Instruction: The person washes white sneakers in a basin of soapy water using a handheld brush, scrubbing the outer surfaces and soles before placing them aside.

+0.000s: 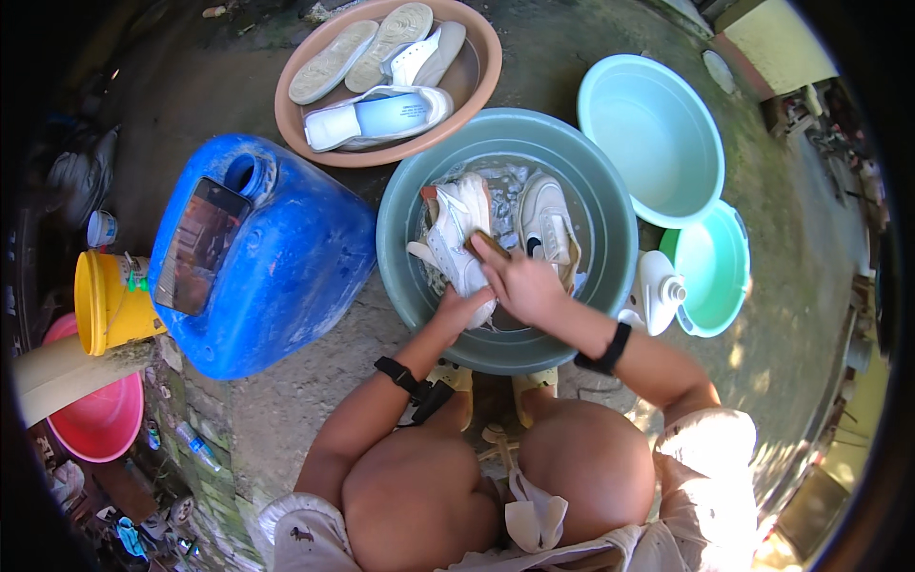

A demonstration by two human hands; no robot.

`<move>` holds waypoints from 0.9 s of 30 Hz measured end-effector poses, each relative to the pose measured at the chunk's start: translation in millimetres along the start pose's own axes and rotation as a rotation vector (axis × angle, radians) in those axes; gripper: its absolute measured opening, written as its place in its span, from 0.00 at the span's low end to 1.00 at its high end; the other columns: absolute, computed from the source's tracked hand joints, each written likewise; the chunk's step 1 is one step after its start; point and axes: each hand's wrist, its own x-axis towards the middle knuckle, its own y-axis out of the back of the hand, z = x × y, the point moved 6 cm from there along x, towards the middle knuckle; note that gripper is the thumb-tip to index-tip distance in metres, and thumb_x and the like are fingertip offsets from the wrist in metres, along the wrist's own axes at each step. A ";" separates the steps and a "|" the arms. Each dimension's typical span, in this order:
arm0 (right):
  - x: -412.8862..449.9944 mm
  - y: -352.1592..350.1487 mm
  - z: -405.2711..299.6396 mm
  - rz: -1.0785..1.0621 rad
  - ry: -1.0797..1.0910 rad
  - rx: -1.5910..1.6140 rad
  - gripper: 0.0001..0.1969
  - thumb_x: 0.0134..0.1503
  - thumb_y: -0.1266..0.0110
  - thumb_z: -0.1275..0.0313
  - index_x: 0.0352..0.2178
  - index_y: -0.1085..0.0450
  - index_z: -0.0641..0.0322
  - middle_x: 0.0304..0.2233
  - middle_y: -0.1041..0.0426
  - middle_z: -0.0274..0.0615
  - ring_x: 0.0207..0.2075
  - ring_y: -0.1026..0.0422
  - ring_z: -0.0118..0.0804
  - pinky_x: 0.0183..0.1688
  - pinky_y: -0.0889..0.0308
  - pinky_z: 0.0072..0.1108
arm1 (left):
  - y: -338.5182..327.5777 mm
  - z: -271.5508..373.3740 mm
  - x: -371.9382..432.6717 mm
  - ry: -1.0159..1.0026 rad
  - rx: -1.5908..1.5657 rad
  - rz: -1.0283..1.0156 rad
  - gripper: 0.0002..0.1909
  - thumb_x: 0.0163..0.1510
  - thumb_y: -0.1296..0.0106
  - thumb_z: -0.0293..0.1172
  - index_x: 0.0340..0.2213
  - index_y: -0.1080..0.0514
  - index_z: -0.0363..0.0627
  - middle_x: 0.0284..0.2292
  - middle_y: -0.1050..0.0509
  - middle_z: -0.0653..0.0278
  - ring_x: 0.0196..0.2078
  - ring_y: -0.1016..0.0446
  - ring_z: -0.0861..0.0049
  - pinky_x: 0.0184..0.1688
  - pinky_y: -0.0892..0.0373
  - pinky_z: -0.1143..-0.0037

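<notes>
A round grey-green plastic basin (400, 286) with sudsy water stands before my feet. Over it, my left hand (461, 307) grips the toe end of a white sneaker (457, 229), whose heel points away from me. My right hand (525, 282) holds a brush with a brown back (486, 244) against the sneaker's side, index finger stretched along it. The bristles are hidden. To the right in the same basin lies a second white sneaker (547, 214), partly behind my right hand.
A tan basin (493, 57) with several white shoes sits beyond. Left stands a blue jerrycan (300, 236) with a phone (204, 247) on it. On the right are a pale aqua basin (647, 143), a green basin (715, 272) and a white plastic bottle (652, 293).
</notes>
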 end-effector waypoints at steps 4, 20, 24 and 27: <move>-8.7 15.7 7.1 0.039 -0.021 0.061 0.24 0.64 0.59 0.59 0.61 0.41 0.48 0.23 0.28 0.61 0.20 0.26 0.56 0.24 0.28 0.40 | -9.4 5.7 -0.5 -0.023 0.035 -0.056 0.31 0.53 0.43 0.29 0.56 0.41 0.39 0.49 0.31 0.62 0.49 0.31 0.76 0.52 0.34 0.74; -31.1 4.9 4.0 -0.009 -0.116 0.104 0.24 0.63 0.55 0.61 0.61 0.40 0.46 0.25 0.28 0.61 0.22 0.27 0.58 0.27 0.29 0.40 | -2.7 2.9 2.1 0.015 0.011 -0.006 0.28 0.53 0.43 0.27 0.54 0.38 0.39 0.48 0.29 0.62 0.50 0.30 0.75 0.50 0.32 0.74; -3.7 15.6 10.1 0.049 -0.090 0.084 0.24 0.63 0.56 0.61 0.61 0.41 0.46 0.24 0.28 0.61 0.22 0.27 0.59 0.27 0.30 0.41 | -16.1 13.3 -6.8 -0.032 0.045 -0.079 0.31 0.52 0.42 0.29 0.55 0.40 0.38 0.47 0.29 0.61 0.50 0.30 0.75 0.51 0.33 0.73; 62.4 16.8 26.9 0.103 -0.117 -0.016 0.24 0.64 0.61 0.59 0.61 0.41 0.50 0.26 0.26 0.60 0.27 0.24 0.58 0.31 0.28 0.42 | -13.2 -3.2 -2.1 0.041 0.071 -0.098 0.35 0.51 0.41 0.31 0.57 0.43 0.38 0.49 0.30 0.61 0.50 0.31 0.74 0.52 0.34 0.72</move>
